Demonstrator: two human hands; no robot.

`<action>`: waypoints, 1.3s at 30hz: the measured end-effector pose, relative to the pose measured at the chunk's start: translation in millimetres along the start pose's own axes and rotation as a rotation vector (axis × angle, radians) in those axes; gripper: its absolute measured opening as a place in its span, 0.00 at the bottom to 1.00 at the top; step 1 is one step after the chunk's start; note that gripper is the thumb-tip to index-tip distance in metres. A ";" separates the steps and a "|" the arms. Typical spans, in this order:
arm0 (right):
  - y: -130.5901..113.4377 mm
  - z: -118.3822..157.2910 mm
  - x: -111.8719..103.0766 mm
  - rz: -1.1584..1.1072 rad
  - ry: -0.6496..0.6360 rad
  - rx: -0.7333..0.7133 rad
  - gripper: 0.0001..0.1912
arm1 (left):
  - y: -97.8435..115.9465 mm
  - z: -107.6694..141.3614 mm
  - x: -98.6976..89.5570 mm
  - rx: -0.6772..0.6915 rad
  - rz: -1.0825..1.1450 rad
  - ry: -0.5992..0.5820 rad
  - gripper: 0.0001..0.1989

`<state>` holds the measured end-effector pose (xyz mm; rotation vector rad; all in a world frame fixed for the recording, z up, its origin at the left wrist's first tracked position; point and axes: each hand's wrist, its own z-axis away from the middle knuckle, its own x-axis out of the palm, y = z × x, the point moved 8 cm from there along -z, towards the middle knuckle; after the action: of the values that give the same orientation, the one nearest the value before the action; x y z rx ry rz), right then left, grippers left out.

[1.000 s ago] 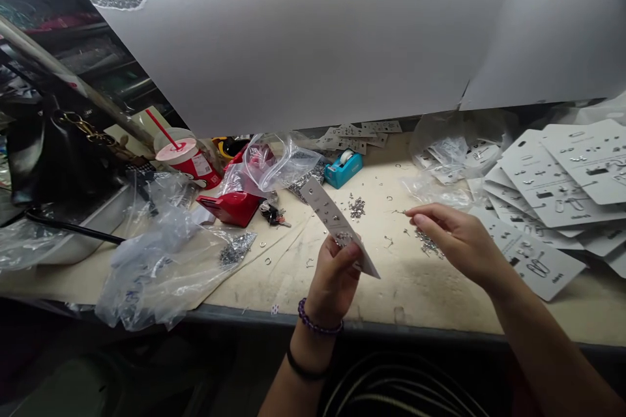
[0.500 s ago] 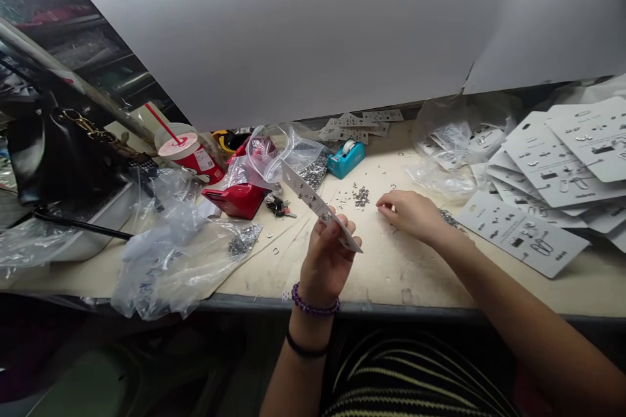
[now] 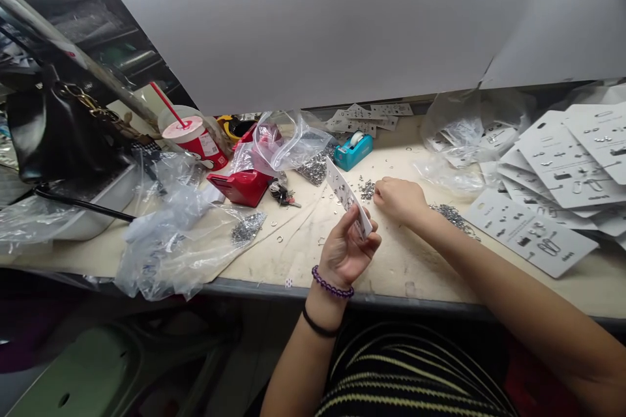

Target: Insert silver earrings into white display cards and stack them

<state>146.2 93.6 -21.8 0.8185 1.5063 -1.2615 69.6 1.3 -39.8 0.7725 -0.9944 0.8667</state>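
Card point(image 3: 345, 193) in L hand point(image 3: 348, 251), ctr frame

Card tilted, gripped btwn thumb & fingers. R hand point(image 3: 402, 201), just R of ctr, curled beside small metal pcs point(image 3: 366, 189); can't tell if grasping any. Card stack point(image 3: 562, 159) far R.

Print on white cards point(image 3: 531, 232) and the red cup point(image 3: 199, 148) cannot be read.

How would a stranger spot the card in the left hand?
Over the pale table, find the left hand with the purple bead bracelet at its wrist. It grips one white card, raised and tilted, unlike the cards lying at the right.
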 end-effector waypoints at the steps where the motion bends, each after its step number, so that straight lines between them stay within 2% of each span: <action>1: -0.1 2.8 -3.9 -0.053 0.004 -0.010 0.09 | -1.4 -0.3 0.8 -0.009 0.011 -0.014 0.09; 5: -5.9 35.2 -20.3 -0.348 0.034 -0.067 0.12 | -11.7 -0.4 3.7 -0.075 0.058 -0.072 0.12; 6: -8.2 46.9 -25.7 -0.479 0.077 -0.077 0.14 | -14.7 -0.2 4.3 -0.089 0.062 -0.084 0.12; 9: -14.9 80.2 -38.6 -1.095 0.230 -0.128 0.08 | -21.8 1.0 6.7 -0.100 0.020 -0.128 0.13; 11: -20.6 93.0 -38.4 -1.263 0.252 -0.133 0.04 | -24.6 1.8 7.8 -0.087 -0.032 -0.143 0.14; 14: -21.6 98.6 -36.8 -1.315 0.284 -0.091 0.02 | -27.1 3.3 9.9 -0.072 -0.090 -0.157 0.14; 17: -19.3 97.8 -37.5 -1.271 0.305 -0.085 0.03 | -30.4 5.1 12.3 -0.079 -0.145 -0.177 0.14; 23: -17.2 103.3 -40.7 -1.181 0.380 -0.135 0.03 | -32.7 5.2 6.4 -0.009 -0.126 -0.092 0.15; 29: -16.8 108.2 -40.1 -1.116 0.411 -0.156 0.04 | -32.6 6.9 10.9 0.053 -0.222 -0.101 0.18; 32: -15.5 111.5 -41.5 -1.118 0.471 -0.157 0.04 | -33.2 8.6 11.4 0.061 -0.233 -0.077 0.19; 39: -17.7 117.9 -43.9 -1.094 0.568 -0.177 0.04 | -40.3 8.9 16.8 0.038 -0.177 -0.153 0.17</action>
<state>172.9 -20.9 26.3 0.1698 2.6743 -1.6696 106.6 -20.1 -27.2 0.9549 -1.0290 0.6827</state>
